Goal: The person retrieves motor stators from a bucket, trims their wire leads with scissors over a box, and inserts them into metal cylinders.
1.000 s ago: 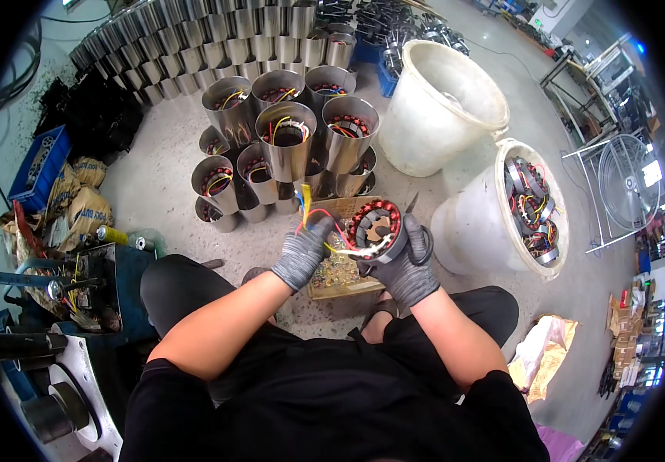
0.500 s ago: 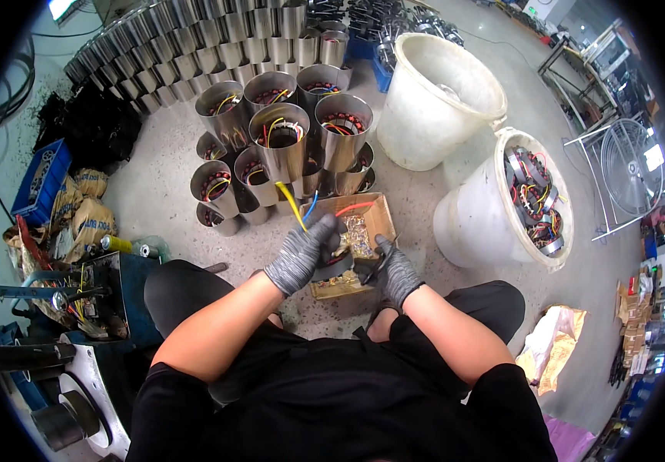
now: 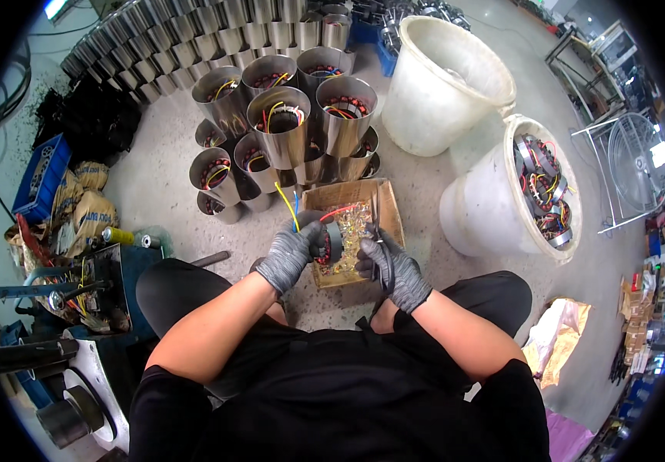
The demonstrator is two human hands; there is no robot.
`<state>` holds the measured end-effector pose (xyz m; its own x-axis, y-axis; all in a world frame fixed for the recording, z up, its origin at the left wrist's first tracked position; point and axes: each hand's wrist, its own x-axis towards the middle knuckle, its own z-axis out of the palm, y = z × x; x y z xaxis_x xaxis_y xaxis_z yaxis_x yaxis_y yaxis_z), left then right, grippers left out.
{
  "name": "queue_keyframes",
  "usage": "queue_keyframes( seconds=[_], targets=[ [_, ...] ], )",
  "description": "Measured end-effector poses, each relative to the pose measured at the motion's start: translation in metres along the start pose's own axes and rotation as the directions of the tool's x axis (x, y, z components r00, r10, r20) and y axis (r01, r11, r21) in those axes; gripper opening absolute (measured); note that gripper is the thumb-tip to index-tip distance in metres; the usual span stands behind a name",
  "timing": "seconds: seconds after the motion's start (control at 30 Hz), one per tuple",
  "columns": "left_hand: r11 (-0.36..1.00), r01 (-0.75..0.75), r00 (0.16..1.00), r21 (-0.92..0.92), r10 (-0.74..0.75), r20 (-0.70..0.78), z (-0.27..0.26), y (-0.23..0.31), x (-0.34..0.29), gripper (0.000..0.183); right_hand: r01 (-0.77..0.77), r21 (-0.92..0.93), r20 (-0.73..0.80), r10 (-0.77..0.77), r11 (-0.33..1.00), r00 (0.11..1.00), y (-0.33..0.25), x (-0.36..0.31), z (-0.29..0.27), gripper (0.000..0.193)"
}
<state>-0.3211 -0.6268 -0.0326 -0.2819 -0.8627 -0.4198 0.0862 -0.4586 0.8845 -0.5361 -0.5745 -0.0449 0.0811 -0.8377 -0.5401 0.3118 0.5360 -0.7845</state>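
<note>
Over the cardboard box (image 3: 391, 209), the grip of the left hand (image 3: 289, 252) pinches the wound ring (image 3: 334, 242) just left of the right hand (image 3: 402, 277), whose fingers wrap scissors (image 3: 375, 219) pointing away, their blades' gap hard to tell.

Smooth, glossy metal tubes (image 3: 280, 142); matt metal stator ring (image 3: 335, 242); knitted cloth gloves (image 3: 283, 260); dull cardboard box (image 3: 388, 206); milky, smooth plastic tubs (image 3: 477, 204)

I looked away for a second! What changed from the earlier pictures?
The wire-wound metal ring moved left and tipped sideways. The right hand let go of it; the left hand holds it. The scissors stayed in the right hand, and the cardboard box stayed put.
</note>
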Motion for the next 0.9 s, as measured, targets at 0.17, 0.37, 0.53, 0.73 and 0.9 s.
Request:
queue_keyframes(
  seconds=[0.17, 0.37, 0.53, 0.73, 0.9],
  targets=[
    [0.998, -0.026, 0.998, -0.057, 0.023, -0.06, -0.007, -0.008, 0.011, 0.018, -0.159, 0.034, 0.209, 0.149, 0.987, 0.967, 0.005, -0.008, 0.005, 0.071],
    [0.998, 0.022, 0.996, -0.051, -0.026, -0.089, -0.011, -0.019, 0.015, 0.017, -0.156, -0.038, 0.273, 0.161, 0.987, 0.949, -0.003, -0.008, 0.004, 0.072],
    [0.996, 0.081, 0.994, -0.025, -0.082, -0.074, -0.008, -0.019, 0.011, 0.018, -0.22, -0.036, 0.187, 0.223, 0.975, 0.957, -0.016, -0.008, 0.013, 0.054],
    [0.993, -0.028, 0.999, 0.114, 0.025, 0.021, -0.003, -0.019, 0.01, 0.021, -0.102, -0.15, 0.292, 0.143, 0.983, 0.946, -0.023, -0.002, 0.004, 0.034],
    [0.943, -0.039, 0.998, 0.331, 0.019, 0.062, -0.002, -0.021, 0.013, 0.021, -0.152, -0.08, 0.236, 0.167, 0.985, 0.957, -0.004, -0.002, -0.003, 0.033]
  ],
)
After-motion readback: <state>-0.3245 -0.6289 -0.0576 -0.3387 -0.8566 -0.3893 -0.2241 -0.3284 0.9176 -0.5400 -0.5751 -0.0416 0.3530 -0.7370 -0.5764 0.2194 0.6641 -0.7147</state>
